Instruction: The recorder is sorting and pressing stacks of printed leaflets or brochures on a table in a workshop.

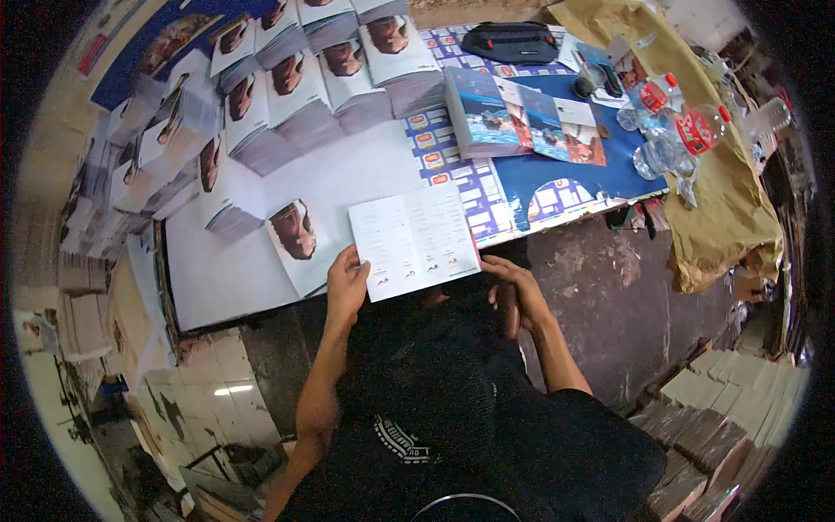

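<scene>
An open printed sheet with a centre fold [416,244] lies spread in front of me, its lower part over the table's near edge. My left hand [348,283] is closed on the sheet's left edge, thumb on top. At the lower right corner, my right hand [519,291] has fingers stretched toward the sheet's edge, with the thumb apart below; it touches or nearly touches the corner. A single white booklet with a picture [294,239] lies on the table just left of the sheet. Beyond it stand several stacks of matching booklets [300,87].
More stacks [178,130] fill the table's left side. Blue picture booklets [487,113] lie on the right, near a black pouch [513,43], a cup [590,80] and plastic bottles [700,129]. Brown paper [722,217] drapes over the right edge. Paper bundles [713,418] sit at lower right.
</scene>
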`<state>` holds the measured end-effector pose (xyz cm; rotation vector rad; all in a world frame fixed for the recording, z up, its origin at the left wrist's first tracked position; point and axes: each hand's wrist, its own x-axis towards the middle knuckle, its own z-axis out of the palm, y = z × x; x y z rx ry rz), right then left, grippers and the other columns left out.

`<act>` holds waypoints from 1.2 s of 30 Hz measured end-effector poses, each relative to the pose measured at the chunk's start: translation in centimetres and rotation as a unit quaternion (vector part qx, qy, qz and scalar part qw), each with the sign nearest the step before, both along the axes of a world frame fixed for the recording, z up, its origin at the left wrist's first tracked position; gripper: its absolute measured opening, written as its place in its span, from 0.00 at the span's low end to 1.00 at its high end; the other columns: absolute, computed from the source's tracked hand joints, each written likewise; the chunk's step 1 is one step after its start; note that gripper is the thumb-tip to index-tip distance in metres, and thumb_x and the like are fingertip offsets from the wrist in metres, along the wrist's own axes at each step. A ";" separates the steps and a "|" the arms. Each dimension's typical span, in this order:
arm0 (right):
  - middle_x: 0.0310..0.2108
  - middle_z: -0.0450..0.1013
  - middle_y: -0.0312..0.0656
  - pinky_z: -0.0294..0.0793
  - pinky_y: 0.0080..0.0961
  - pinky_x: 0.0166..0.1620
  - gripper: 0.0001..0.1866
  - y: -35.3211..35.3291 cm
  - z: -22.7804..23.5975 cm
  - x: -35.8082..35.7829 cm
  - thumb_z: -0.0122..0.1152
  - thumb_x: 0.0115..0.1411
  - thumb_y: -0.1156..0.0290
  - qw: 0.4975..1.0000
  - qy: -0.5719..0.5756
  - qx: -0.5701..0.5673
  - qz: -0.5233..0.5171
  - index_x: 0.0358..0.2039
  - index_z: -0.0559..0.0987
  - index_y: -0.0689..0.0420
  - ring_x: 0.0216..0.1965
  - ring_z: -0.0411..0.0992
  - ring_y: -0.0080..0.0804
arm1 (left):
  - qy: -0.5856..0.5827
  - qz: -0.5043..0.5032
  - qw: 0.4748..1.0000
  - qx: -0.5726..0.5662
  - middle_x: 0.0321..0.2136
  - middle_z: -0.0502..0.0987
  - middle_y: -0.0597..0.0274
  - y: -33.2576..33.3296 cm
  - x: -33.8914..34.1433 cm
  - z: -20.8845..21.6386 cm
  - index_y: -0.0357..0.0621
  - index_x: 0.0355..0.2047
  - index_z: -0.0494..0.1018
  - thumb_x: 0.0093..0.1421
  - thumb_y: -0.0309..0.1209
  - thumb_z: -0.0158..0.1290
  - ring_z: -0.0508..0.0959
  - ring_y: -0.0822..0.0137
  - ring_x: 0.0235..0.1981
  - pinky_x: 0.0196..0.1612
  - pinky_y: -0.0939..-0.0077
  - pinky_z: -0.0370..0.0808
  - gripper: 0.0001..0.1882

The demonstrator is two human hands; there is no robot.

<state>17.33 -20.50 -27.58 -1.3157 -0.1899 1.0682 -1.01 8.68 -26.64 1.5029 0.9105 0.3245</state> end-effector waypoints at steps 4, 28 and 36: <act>0.60 0.68 0.49 0.74 0.24 0.26 0.32 2.7 2.1 -0.1 0.43 0.67 0.56 0.980 0.155 0.121 -0.023 0.64 0.65 0.66 0.25 0.72 0.32 | -0.031 0.031 0.999 0.010 0.47 0.76 0.50 -0.6 -0.7 -1.2 0.28 0.60 0.64 0.63 0.18 0.51 0.79 0.64 0.46 0.47 0.75 0.78 0.24; 0.28 0.81 0.41 0.74 0.22 0.34 0.14 9.5 2.5 3.6 0.61 0.63 0.67 0.969 -0.233 -0.077 -0.030 0.37 0.84 0.66 0.28 0.76 0.23 | -0.054 -0.234 0.891 0.385 0.60 0.66 0.46 -2.6 6.2 5.0 0.38 0.59 0.67 0.55 0.38 0.66 0.65 0.47 0.62 0.62 0.54 0.66 0.35; 0.32 0.81 0.41 0.73 0.22 0.29 0.13 6.4 4.3 2.7 0.61 0.65 0.65 0.978 -0.156 -0.025 -0.137 0.38 0.82 0.64 0.24 0.73 0.22 | -0.066 -0.341 0.837 0.424 0.46 0.80 0.52 -3.7 6.5 0.8 0.37 0.48 0.76 0.59 0.33 0.60 0.79 0.48 0.49 0.52 0.62 0.77 0.18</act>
